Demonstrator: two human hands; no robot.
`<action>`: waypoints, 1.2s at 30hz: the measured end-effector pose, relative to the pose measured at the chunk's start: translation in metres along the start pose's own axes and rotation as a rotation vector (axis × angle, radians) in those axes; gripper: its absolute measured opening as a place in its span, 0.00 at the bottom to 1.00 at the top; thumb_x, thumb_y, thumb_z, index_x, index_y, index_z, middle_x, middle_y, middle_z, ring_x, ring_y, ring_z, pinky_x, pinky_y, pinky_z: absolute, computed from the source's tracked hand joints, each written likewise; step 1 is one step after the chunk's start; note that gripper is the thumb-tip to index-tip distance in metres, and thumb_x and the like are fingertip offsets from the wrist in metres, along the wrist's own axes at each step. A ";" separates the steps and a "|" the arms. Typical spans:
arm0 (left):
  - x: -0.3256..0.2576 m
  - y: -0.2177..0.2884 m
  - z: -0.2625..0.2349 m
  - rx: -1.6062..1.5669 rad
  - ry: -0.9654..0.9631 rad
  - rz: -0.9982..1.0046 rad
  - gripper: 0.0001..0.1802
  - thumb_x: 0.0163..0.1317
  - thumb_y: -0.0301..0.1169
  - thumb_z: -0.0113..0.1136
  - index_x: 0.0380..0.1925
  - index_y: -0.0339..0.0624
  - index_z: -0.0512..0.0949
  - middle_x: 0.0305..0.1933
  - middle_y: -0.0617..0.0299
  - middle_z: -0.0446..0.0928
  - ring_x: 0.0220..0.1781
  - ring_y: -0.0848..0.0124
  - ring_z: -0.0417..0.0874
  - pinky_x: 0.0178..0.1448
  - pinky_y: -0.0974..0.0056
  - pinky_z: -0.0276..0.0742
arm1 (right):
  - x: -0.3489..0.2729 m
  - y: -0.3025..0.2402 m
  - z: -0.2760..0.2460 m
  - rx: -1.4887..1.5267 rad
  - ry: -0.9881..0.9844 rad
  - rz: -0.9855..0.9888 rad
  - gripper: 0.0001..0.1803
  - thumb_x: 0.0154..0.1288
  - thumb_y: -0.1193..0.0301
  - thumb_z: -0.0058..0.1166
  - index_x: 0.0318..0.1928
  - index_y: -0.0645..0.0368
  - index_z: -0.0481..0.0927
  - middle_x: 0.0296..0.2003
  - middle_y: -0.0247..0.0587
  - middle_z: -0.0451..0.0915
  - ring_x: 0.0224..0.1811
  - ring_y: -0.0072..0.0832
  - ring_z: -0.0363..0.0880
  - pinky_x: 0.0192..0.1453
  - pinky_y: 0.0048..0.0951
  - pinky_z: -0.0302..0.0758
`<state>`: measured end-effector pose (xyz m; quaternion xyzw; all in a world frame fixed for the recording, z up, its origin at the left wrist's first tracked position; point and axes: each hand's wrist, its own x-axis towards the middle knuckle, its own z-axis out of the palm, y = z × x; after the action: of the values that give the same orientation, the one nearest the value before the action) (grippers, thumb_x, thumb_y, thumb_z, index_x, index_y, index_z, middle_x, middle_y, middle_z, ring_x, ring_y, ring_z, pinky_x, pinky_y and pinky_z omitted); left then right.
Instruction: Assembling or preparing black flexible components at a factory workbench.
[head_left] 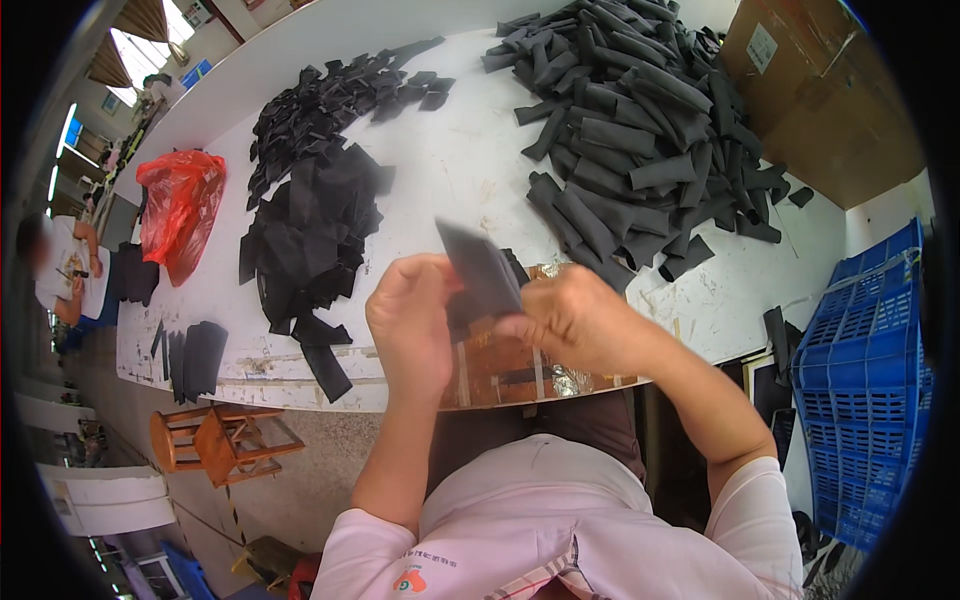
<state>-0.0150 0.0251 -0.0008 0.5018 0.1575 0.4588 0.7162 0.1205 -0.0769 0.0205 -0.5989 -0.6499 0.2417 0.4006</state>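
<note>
Black strip [478, 268] upright, tilted left, both hands [490, 320]

You are holding a flat black strip [478, 268] between your left hand [412, 318] and right hand [572, 315], both pinching it above the edge of the white table [460, 160]. A heap of rolled black pieces [640, 120] is lying beyond your right hand, and a pile of flat black pieces [310, 220] is sitting to your left. A blue crate [865, 380] is standing at your right.
</note>
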 end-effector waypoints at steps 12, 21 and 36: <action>0.014 -0.079 -0.048 1.468 -0.162 0.056 0.19 0.45 0.28 0.62 0.39 0.35 0.73 0.33 0.50 0.74 0.41 0.57 0.74 0.45 0.61 0.69 | -0.045 0.044 0.032 0.489 0.359 0.439 0.25 0.65 0.56 0.41 0.23 0.66 0.73 0.12 0.31 0.66 0.16 0.16 0.63 0.19 0.21 0.60; -0.001 -0.060 -0.074 0.406 0.168 -0.363 0.06 0.52 0.23 0.57 0.31 0.37 0.72 0.30 0.65 0.77 0.24 0.76 0.78 0.27 0.72 0.74 | -0.083 0.024 0.075 0.369 0.165 0.511 0.17 0.62 0.65 0.45 0.24 0.67 0.73 0.15 0.41 0.71 0.19 0.26 0.69 0.25 0.29 0.67; -0.090 -0.025 -0.039 -0.194 0.127 -0.521 0.10 0.57 0.29 0.54 0.41 0.44 0.72 0.36 0.65 0.74 0.36 0.74 0.74 0.40 0.69 0.70 | -0.065 0.008 0.080 0.285 0.301 0.320 0.06 0.51 0.74 0.56 0.28 0.65 0.77 0.21 0.39 0.72 0.22 0.29 0.71 0.27 0.28 0.67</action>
<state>-0.0767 -0.0274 -0.0605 0.3437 0.2810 0.3029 0.8433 0.0582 -0.1250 -0.0460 -0.6608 -0.4394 0.2990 0.5299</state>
